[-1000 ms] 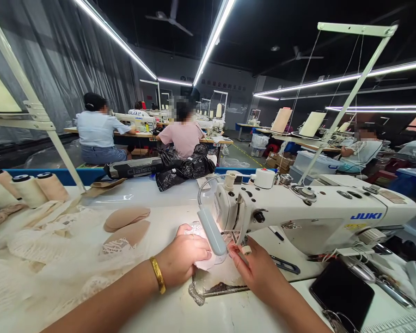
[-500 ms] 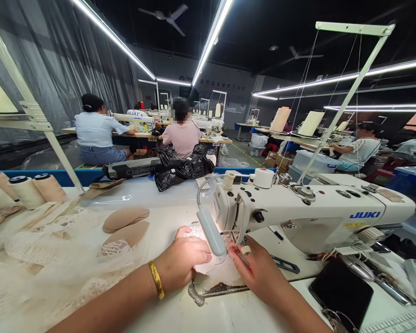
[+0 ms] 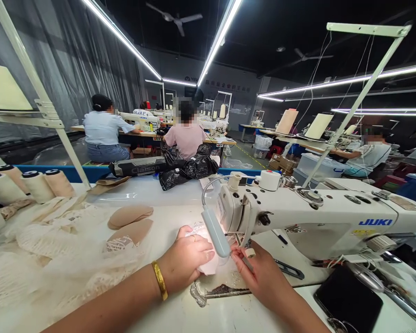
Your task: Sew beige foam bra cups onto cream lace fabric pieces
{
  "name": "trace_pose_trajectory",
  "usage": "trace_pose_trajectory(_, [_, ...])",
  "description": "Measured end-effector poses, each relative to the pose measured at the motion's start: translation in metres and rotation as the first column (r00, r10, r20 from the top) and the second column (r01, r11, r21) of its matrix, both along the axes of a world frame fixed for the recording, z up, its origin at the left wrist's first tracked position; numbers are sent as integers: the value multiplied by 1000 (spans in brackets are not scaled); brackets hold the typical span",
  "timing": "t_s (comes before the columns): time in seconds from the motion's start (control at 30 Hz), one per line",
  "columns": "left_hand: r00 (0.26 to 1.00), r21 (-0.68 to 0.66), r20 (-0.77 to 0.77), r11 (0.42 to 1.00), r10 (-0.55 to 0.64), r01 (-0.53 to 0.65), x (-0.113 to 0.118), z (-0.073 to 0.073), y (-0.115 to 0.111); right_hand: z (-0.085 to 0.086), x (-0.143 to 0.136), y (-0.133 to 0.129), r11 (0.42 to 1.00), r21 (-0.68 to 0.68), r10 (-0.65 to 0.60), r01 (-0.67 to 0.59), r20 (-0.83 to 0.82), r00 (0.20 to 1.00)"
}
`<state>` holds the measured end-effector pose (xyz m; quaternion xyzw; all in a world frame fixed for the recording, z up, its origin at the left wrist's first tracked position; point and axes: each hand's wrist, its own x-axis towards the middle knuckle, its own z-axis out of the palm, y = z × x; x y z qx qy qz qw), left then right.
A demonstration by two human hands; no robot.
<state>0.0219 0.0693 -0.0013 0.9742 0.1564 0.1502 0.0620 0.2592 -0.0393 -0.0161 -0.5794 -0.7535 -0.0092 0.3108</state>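
My left hand grips a pale lace-edged fabric piece, its fingers curled over the top beside the needle area. A gold bracelet circles that wrist. Under the head of the white sewing machine, my right hand has thumb and forefinger pinched together near the presser foot. What lies between those fingertips is too small to make out. A whitish band is around one of its fingers. The grey lamp on a bendable neck hangs between my hands, lighting the fabric and hiding part of it.
White lace fabric is heaped at left, by beige oval pads and thread cones. Black plastic bags lie behind. At right are thread snips or a dark tool and a black phone. Several people sit at machines beyond.
The whole view has shifted slightly, so things appear further right. The fabric piece under my left hand has turned a little. Both hands keep nearly the same place at the machine.
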Motion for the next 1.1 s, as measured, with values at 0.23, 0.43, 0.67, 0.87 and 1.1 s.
trace_pose_trajectory(0.23, [999,58,-16,997,-39,40,-2,-2,-9,8,-2,-5,996,-62,64,-62,29,998])
trace_pose_trajectory(0.43, [998,185,-20,980,-67,70,-3,1,-27,11,-7,-11,943,-261,230,-207,63,971])
trace_pose_trajectory(0.67, [999,238,0,970,-42,41,3,-2,-29,7,-12,-9,948,-241,228,-207,64,971])
trace_pose_trajectory(0.87, [999,177,-43,984,-4,11,7,1,-19,2,-14,-3,969,-201,157,-142,65,985])
trace_pose_trajectory(1.1, [991,173,-121,984,51,-29,10,8,-5,-3,-17,1,984,-167,87,-69,98,991])
